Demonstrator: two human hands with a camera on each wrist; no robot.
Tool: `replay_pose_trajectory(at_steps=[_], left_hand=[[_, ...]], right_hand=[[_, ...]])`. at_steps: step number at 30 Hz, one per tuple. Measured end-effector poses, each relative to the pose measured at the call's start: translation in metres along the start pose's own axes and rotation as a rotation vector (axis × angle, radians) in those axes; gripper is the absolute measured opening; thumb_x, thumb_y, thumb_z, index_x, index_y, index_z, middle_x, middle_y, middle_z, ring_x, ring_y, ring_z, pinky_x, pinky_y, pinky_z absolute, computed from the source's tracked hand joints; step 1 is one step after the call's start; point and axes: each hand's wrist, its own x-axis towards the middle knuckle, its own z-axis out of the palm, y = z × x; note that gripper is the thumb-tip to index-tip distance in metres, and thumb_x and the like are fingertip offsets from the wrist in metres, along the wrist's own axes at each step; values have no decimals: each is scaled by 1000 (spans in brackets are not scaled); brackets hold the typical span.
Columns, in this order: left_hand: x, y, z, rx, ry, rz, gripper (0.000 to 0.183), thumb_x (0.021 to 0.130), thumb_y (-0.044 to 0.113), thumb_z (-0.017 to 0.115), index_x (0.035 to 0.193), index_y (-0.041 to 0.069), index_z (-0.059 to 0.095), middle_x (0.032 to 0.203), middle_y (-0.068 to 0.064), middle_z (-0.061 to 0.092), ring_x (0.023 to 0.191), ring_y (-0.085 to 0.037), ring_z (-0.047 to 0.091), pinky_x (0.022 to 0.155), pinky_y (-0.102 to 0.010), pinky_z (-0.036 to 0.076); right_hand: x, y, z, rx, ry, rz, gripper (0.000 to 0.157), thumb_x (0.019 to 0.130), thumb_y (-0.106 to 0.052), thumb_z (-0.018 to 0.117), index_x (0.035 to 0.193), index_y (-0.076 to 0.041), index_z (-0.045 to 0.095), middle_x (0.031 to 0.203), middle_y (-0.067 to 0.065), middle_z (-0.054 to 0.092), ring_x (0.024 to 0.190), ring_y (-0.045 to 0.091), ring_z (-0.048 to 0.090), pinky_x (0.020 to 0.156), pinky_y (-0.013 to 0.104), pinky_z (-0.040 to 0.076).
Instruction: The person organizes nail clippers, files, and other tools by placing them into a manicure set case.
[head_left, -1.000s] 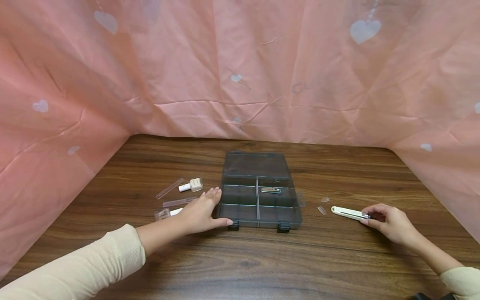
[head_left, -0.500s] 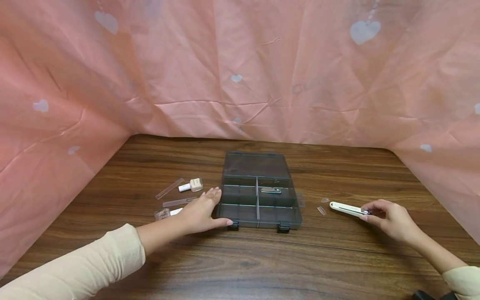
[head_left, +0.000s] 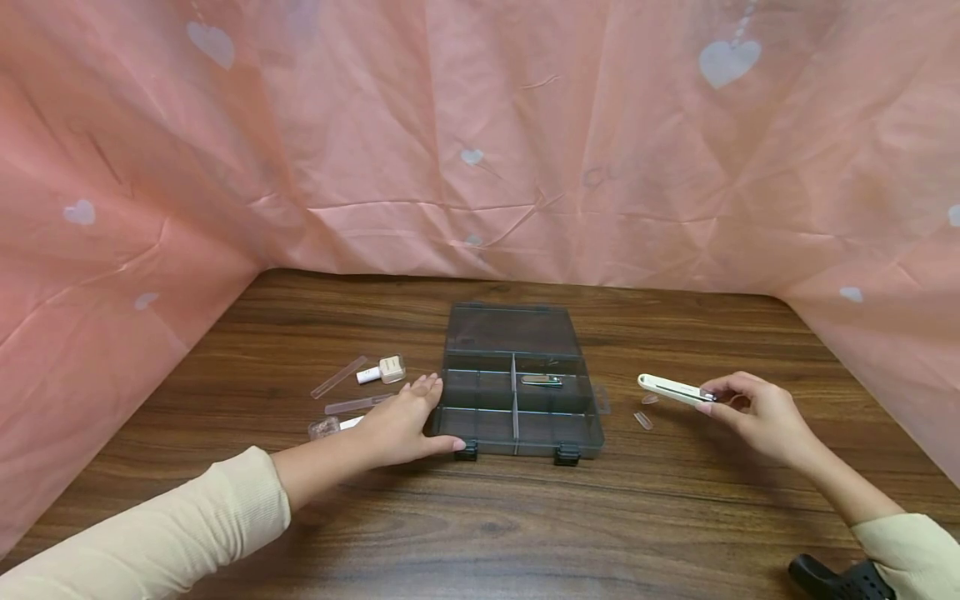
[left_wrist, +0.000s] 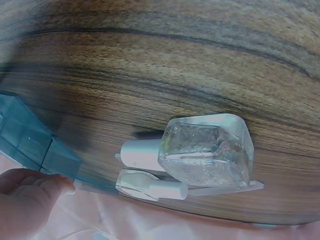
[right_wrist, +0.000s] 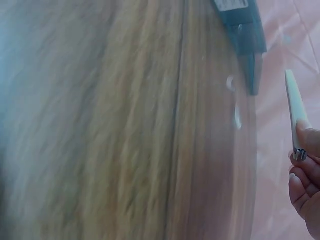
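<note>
My right hand pinches a long cream nail clipper by its metal end, thumb on one side and fingers on the other. In the right wrist view the same nail clipper points away from the fingers, held up off the table. My left hand lies with straight fingers along the left side of a smoky, clear divided box, its thumb at the left front latch. The box stands with its lid laid back. A smaller nail clipper lies in its back right compartment.
Left of the box lie a beige nail polish bottle, a glittery bottle and two clear strips, one being a strip at the back. Two small clear nail tips, including a nail tip, lie right of the box. Pink cloth surrounds the table.
My right hand has lifted the cream nail clipper from the table and carried it left and away from me, towards the box. The left hand has stayed in place.
</note>
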Motion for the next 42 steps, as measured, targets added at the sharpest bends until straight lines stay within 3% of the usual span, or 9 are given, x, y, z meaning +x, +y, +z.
replay_pose_trajectory(at_steps=[6, 14, 21, 28, 36, 42], left_hand=[[0, 1, 0, 10, 2, -4, 88, 81, 51, 65, 134, -13, 38, 142, -31, 35, 135, -39, 32, 111, -50, 28], [-1, 3, -2, 10, -11, -7, 88, 81, 51, 65, 134, -13, 38, 142, -31, 35, 135, -39, 32, 111, -49, 28], [-2, 3, -2, 14, -15, -11, 88, 81, 52, 64, 135, -13, 37, 142, -31, 35, 135, -39, 32, 111, -49, 28], [-3, 4, -2, 5, -15, -10, 87, 82, 50, 64, 134, -14, 37, 142, -31, 35, 135, -39, 32, 111, -50, 29], [-3, 4, -2, 8, -14, -10, 88, 82, 51, 64, 134, -14, 37, 142, -31, 34, 135, -39, 32, 111, -49, 29], [-4, 4, -2, 13, -14, -9, 88, 82, 51, 63, 135, -14, 37, 142, -31, 34, 136, -39, 31, 111, -49, 28]], right_hand=[[13, -14, 11, 57, 14, 4, 15, 71, 3, 74, 84, -1, 68, 74, -22, 55, 66, -11, 48, 55, 11, 42], [27, -34, 26, 103, -39, -5, 14, 74, 0, 73, 87, -1, 68, 75, -2, 62, 65, -7, 51, 55, 15, 44], [41, -49, 41, 174, -89, 30, 13, 77, 0, 72, 89, 3, 67, 78, 9, 61, 59, 5, 55, 49, 22, 50], [49, -58, 53, 162, -91, -2, 12, 76, -2, 72, 87, 1, 68, 78, 7, 62, 66, -3, 49, 55, 18, 44], [58, -66, 66, 171, -166, 38, 11, 79, -6, 71, 90, -2, 69, 81, 6, 62, 68, 5, 51, 60, 18, 44], [64, -71, 77, 156, -186, -13, 11, 79, -5, 71, 89, -2, 69, 81, 5, 62, 70, 4, 50, 61, 19, 44]])
